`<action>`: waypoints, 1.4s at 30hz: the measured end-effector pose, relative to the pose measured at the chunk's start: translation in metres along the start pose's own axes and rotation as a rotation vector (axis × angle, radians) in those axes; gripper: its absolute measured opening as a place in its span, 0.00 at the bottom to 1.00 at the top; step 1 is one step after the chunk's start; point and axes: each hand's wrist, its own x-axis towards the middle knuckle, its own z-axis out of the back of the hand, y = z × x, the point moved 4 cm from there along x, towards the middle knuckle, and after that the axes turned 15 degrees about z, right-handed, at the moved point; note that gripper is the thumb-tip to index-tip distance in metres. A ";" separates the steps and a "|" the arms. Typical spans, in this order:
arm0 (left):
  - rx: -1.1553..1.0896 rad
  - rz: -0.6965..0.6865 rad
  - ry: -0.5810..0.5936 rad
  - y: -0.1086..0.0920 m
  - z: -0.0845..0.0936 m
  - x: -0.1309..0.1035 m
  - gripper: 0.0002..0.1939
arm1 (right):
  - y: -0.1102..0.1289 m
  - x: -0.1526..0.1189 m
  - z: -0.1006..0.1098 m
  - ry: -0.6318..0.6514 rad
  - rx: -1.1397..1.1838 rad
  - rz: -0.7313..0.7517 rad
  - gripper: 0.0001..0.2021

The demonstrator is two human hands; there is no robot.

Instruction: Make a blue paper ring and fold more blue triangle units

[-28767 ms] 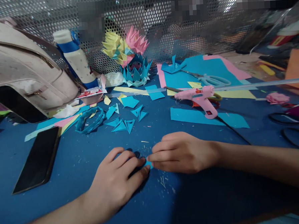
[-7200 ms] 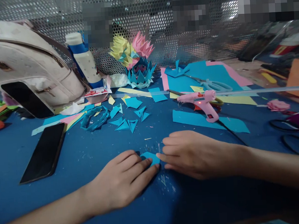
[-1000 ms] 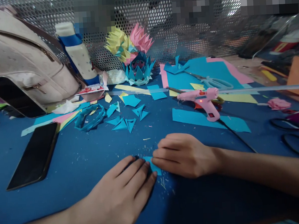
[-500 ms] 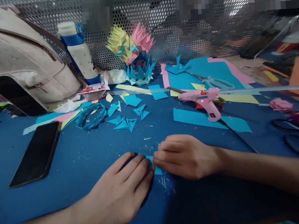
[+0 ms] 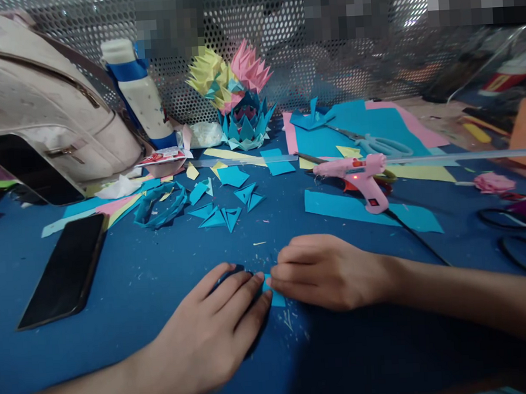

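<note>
A small piece of blue paper (image 5: 277,298) lies on the blue tabletop between my hands, mostly covered by fingers. My left hand (image 5: 221,322) comes in from the lower left, palm down, with thumb and index fingertip closed on the paper's left part and the other fingers loosely bent beside it. From the right, my right hand (image 5: 322,270) has its fingers curled and pinches the paper's upper right edge. Just beyond are folded blue paper triangles (image 5: 222,217) and a ring of joined blue paper (image 5: 160,205).
A pink glue gun (image 5: 354,171) with a cord stands behind my right hand, near a blue paper strip (image 5: 405,216) and scissors (image 5: 381,145). Paper flowers (image 5: 245,121) stand at the back. A phone (image 5: 64,272), bottle (image 5: 140,94) and backpack (image 5: 78,118) are left.
My left hand's fingers have shifted slightly and spread a little, with the index fingertip further up and right on the paper. My right hand has barely moved.
</note>
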 end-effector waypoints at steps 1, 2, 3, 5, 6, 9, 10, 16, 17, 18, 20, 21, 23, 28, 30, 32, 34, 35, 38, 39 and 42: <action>-0.010 0.003 0.014 0.000 0.000 0.000 0.18 | -0.002 0.000 0.002 -0.030 0.015 -0.001 0.15; -0.019 0.005 0.025 0.001 0.001 0.000 0.19 | -0.004 -0.001 0.004 -0.071 0.042 -0.009 0.13; -0.028 0.006 0.032 0.001 0.001 0.000 0.19 | -0.006 -0.002 0.005 -0.087 0.097 -0.031 0.11; -0.042 0.005 0.037 0.002 0.002 0.000 0.19 | -0.010 -0.003 0.005 -0.102 0.208 -0.052 0.11; -0.045 0.006 0.043 0.002 0.002 0.000 0.20 | -0.011 -0.004 0.004 -0.100 0.251 -0.056 0.11; -0.038 0.005 0.074 0.003 -0.001 0.000 0.21 | -0.010 -0.006 0.002 -0.132 0.275 -0.069 0.10; -0.031 0.006 0.079 0.003 -0.001 0.000 0.21 | -0.009 -0.007 0.001 -0.155 0.257 -0.077 0.10; -0.021 0.004 0.050 0.002 0.000 0.000 0.19 | -0.004 -0.010 -0.005 -0.193 0.139 -0.139 0.10; -0.022 0.005 0.052 0.002 0.000 0.001 0.19 | -0.004 -0.010 -0.005 -0.194 0.139 -0.149 0.10; -0.022 0.007 0.058 0.003 0.000 0.001 0.19 | -0.004 -0.009 -0.004 -0.194 0.142 -0.160 0.10; -0.026 0.011 0.066 0.003 0.000 0.002 0.19 | -0.005 -0.006 -0.001 -0.162 0.159 -0.186 0.11; -0.026 0.016 0.067 0.003 0.000 0.002 0.19 | -0.005 -0.005 0.002 -0.147 0.172 -0.194 0.11; -0.027 0.022 0.061 0.003 0.000 0.002 0.19 | -0.004 -0.002 0.005 -0.032 0.203 -0.202 0.12; -0.022 0.037 0.051 0.002 0.002 0.001 0.19 | -0.003 0.001 0.016 0.083 0.224 -0.191 0.07; -0.020 0.040 0.047 0.001 0.003 0.002 0.19 | -0.004 0.001 0.018 0.096 0.246 -0.206 0.07; -0.020 0.033 0.024 0.001 0.002 0.003 0.19 | -0.003 0.003 0.021 0.127 0.242 -0.202 0.07; -0.024 0.031 -0.028 0.002 0.002 0.005 0.16 | -0.003 0.004 0.023 0.158 0.211 -0.189 0.07; -0.024 0.026 -0.057 0.002 0.002 0.006 0.14 | -0.002 0.005 0.023 0.169 0.198 -0.181 0.07; 0.026 -0.023 -0.140 -0.001 0.003 0.008 0.12 | -0.001 0.004 0.019 0.136 0.199 -0.161 0.07; 0.059 -0.054 -0.162 -0.003 0.003 0.008 0.11 | -0.002 0.003 0.016 0.088 0.203 -0.172 0.08; 0.160 -0.148 -0.189 -0.009 0.004 0.007 0.11 | -0.008 -0.001 0.007 -0.088 0.171 -0.171 0.16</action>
